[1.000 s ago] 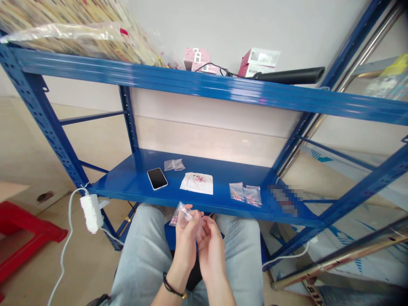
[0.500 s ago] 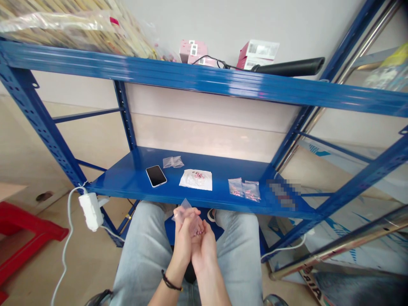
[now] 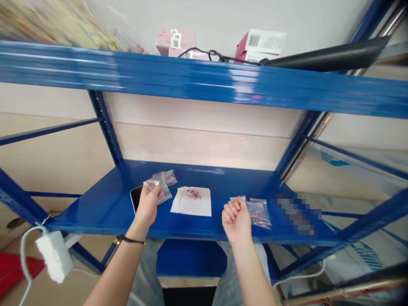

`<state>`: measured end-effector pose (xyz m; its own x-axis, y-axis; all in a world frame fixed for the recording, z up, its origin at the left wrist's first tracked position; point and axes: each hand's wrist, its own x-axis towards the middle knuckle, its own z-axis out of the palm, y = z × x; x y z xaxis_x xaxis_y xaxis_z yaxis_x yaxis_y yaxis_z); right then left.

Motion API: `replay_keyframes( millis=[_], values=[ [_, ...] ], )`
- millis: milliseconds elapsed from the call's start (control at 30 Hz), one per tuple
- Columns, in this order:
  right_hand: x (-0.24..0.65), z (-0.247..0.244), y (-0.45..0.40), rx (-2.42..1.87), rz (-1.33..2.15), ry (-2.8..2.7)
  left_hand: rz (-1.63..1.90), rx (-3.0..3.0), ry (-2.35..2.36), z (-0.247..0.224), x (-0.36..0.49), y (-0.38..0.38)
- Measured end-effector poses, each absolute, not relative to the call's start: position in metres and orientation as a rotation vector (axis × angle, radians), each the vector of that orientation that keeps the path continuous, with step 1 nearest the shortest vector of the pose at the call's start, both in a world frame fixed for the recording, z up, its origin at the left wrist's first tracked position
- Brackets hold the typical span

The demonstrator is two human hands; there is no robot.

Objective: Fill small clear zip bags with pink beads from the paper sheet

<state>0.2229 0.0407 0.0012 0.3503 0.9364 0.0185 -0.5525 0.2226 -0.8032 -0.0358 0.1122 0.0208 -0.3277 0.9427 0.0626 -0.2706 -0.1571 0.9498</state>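
My left hand [image 3: 148, 206] pinches a clear plastic bag [image 3: 165, 193] above the left part of the blue shelf. Beneath that hand a phone [image 3: 136, 197] is partly covered, and another clear bag [image 3: 171, 177] lies just behind. My right hand [image 3: 237, 219] is turned palm up with its fingers curled in; whatever they enclose is hidden. Between the hands, small pink pieces [image 3: 194, 194] rest on a white sheet [image 3: 190, 209]. A small zip bag [image 3: 259, 213] with pink pieces inside lies right of my right hand. That hand mostly covers a second bag [image 3: 234, 198].
An upper blue beam [image 3: 197, 78] crosses above the hands. Pink boxes [image 3: 177, 41], a black tube [image 3: 328, 55] and a thin cable are on that level. A white power strip [image 3: 55, 257] hangs at the left front corner. A blurred-out patch [image 3: 296, 214] covers the shelf's right end.
My hands have parted from over my lap and come up to the shelf, the left carrying the bag leftward, the right closing to the right. The view has moved closer to the shelf.
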Motion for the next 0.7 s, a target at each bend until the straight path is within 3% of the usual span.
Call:
replay_keyframes(
  millis=[200, 400, 567, 700],
  values=[
    [0.201, -0.012, 0.147, -1.471, 0.540, -1.409, 1.426, 1.132, 1.517, 0.001, -0.064, 0.233],
    [0.169, -0.048, 0.168, -1.731, -0.117, -2.056, 1.318, 1.400, 1.760, -0.020, -0.092, 0.265],
    [0.155, -0.052, 0.164, -1.733, -0.241, -2.116, 1.144, 1.680, 1.951, -0.037, -0.111, 0.269],
    [0.153, -0.057, 0.164, -1.735, -0.274, -2.102, 0.615, 2.058, 2.144, -0.049, -0.111, 0.266]
  ],
)
